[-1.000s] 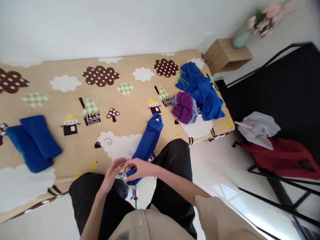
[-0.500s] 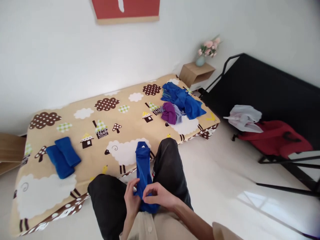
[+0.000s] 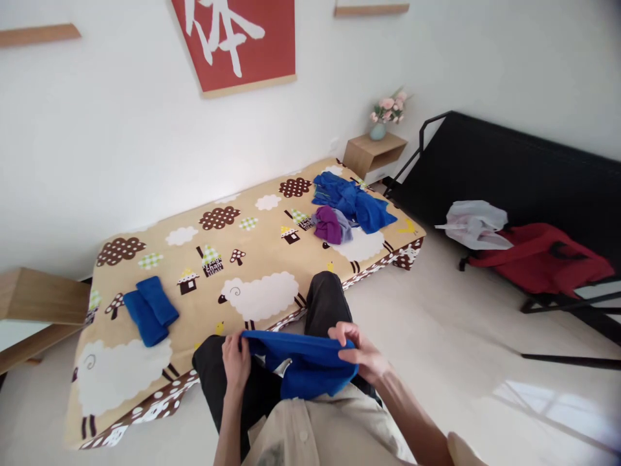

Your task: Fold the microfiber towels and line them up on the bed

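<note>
A blue cloth [image 3: 310, 359] is stretched sideways over my lap, its upper edge nearly straight and the rest hanging loose in folds. At its left end, my left hand [image 3: 236, 361] pinches the corner. My right hand [image 3: 363, 355] grips the opposite end between thumb and fingers. Beyond my knees, two folded blue cloths [image 3: 151, 310] lie side by side on the left part of the bed [image 3: 264, 243]. Toward its far right end rests a crumpled heap of blue fabric [image 3: 354, 200], beside a purple and lilac bundle [image 3: 330, 225].
A wooden nightstand [image 3: 371, 152] with a flower vase [image 3: 377, 131] stands past the bed's far end. On the right, a black folding frame [image 3: 524, 175] holds a white plastic bag [image 3: 475, 223] and red fabric [image 3: 548, 259]. Another wooden cabinet [image 3: 46, 298] is at left.
The blue cloth has gone from a lengthwise strip along my lap to being spread crosswise. My hands have moved apart to its two ends. The view has tilted up and shifted left.
</note>
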Tool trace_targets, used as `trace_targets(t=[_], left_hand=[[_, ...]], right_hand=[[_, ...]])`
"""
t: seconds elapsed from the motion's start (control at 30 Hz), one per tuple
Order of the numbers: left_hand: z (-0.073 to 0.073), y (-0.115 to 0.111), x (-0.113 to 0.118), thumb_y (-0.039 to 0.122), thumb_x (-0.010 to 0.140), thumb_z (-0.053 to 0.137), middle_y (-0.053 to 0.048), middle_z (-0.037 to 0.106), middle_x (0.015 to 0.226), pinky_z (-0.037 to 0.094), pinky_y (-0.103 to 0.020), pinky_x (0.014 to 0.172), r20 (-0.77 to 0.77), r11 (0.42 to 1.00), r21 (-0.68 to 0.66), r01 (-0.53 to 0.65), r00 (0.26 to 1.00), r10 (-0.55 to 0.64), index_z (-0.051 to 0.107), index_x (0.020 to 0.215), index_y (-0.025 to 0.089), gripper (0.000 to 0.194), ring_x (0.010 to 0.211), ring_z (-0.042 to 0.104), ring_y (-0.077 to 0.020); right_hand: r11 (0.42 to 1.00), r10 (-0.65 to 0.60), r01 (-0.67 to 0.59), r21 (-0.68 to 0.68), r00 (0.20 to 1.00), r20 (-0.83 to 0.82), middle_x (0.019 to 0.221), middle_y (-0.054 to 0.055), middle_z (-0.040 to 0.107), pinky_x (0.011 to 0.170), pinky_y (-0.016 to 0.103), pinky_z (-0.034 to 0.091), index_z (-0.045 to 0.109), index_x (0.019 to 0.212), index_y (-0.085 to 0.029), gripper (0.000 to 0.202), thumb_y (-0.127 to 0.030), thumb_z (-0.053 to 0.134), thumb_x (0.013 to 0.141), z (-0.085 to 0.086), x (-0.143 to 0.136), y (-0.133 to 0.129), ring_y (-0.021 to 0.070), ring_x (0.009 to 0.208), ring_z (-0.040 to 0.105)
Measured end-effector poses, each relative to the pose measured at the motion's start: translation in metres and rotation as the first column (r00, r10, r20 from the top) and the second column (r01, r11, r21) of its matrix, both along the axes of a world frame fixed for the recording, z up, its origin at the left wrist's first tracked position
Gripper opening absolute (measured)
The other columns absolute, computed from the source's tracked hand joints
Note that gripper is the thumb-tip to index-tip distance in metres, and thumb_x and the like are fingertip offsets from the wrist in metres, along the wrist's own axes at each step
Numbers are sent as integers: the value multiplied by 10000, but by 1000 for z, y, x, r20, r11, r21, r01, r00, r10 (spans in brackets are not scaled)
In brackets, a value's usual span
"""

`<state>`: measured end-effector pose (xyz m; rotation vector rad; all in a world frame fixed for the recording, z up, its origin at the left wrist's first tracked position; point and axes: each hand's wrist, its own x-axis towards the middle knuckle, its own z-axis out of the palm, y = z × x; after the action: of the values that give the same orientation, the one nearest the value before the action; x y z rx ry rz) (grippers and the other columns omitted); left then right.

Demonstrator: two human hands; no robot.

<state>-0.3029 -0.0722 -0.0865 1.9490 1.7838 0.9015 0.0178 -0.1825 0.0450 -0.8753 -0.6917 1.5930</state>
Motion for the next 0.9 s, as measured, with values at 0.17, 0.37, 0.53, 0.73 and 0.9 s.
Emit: trace_targets(t=[0.17,0.37,0.53,0.73,0.9], left_hand=[[48,-7,-46,345,975,464,-113,749,1036,531,-371,844,23,918,241,-314,948,318,706,1083,175,315,939,700,-252],[116,-42,-125,315,895,728,-31,766,814,467,-262,698,-359,853,521,29,914,188,784,1033,225,174,732,693,-171],[127,-62,-166,416,872,763,9,800,905,519,-241,723,-545,868,377,322,835,-73,806,925,271,160,774,742,-172],[93,-85,-158,647,970,460,-12,802,937,602,-253,686,-304,937,-79,341,887,-349,841,895,345,492,812,765,-208],[82,-107,-129,758,738,700,-18,763,779,591,-237,622,-105,944,-293,155,976,-193,847,849,308,486,659,719,-200]], right_hand=[[990,-124,51,133,772,623,821,1,606,685,257,430,612,839,-219,191,-133,652,673,-15,26,16,148,734,555],[957,-281,158,242,323,904,815,22,679,765,286,482,627,773,-216,264,-89,435,644,-60,40,14,179,777,646],[962,-249,176,209,250,936,816,17,743,760,282,531,675,823,-229,280,-109,439,733,-70,52,-1,185,761,702],[934,-349,154,322,205,914,1064,51,786,940,360,579,703,917,-243,256,-175,459,880,-63,84,-6,224,1000,753],[925,-365,153,349,87,927,1117,53,789,995,381,581,740,1003,-237,322,-195,430,927,-63,108,-10,233,1059,754]])
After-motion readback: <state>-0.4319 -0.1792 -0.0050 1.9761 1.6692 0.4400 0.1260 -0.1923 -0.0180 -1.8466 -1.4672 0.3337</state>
